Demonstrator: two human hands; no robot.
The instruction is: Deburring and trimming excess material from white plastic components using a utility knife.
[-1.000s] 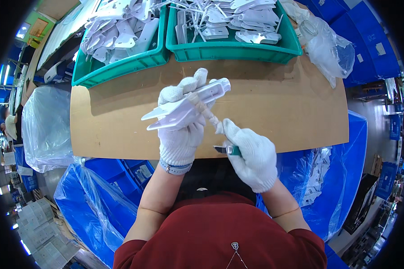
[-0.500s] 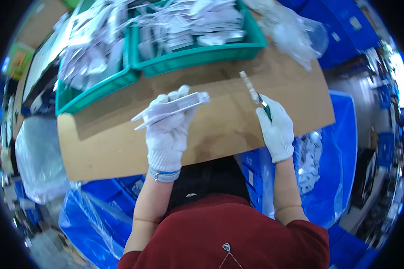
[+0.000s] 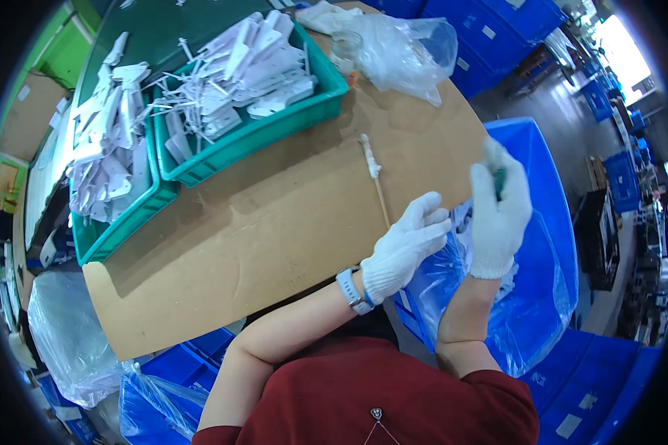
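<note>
My left hand (image 3: 410, 243), in a white knit glove, reaches right across the table's near edge. Its fingers are stretched and parted, with nothing visible in them. My right hand (image 3: 500, 215), gloved as well, is raised over the lined blue bin (image 3: 553, 245). It is closed around a green-handled tool (image 3: 500, 183); most of the tool is hidden by the fingers. White plastic parts (image 3: 508, 282) lie in the bin, partly covered by my right wrist. A wooden stick (image 3: 381, 196) with a white-wrapped end lies on the table just beyond my left hand.
Two green trays (image 3: 256, 141) heaped with white plastic parts (image 3: 237, 67) stand at the far left of the brown tabletop (image 3: 237, 245). Clear plastic bags (image 3: 404, 59) and a glass jar (image 3: 344, 50) sit at the back. Stacked blue crates (image 3: 490, 33) stand beyond.
The white plastic part has left my left hand, which has swung right toward the bin. My right hand has moved right with the green-handled tool. The view has turned rightward.
</note>
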